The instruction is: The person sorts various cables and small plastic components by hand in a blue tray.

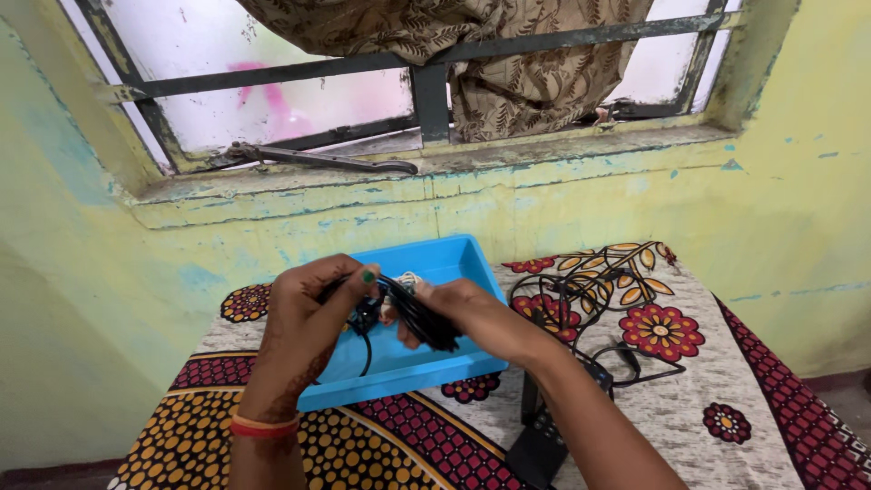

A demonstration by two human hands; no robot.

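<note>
Left hand (313, 304) and right hand (467, 313) raised together, fingers curled shut

The tray (454, 259) is smooth blue plastic with a slight sheen. The bundled cable (419, 316) looks like black rubbery plastic — matt, though motion blur makes that uncertain. A woven printed cloth (744, 381) covers the bench, coarse and dull. The wall (590, 204) is chipped, chalky paint; the window bars (272, 73) are dark metal — worn and matt.
</note>
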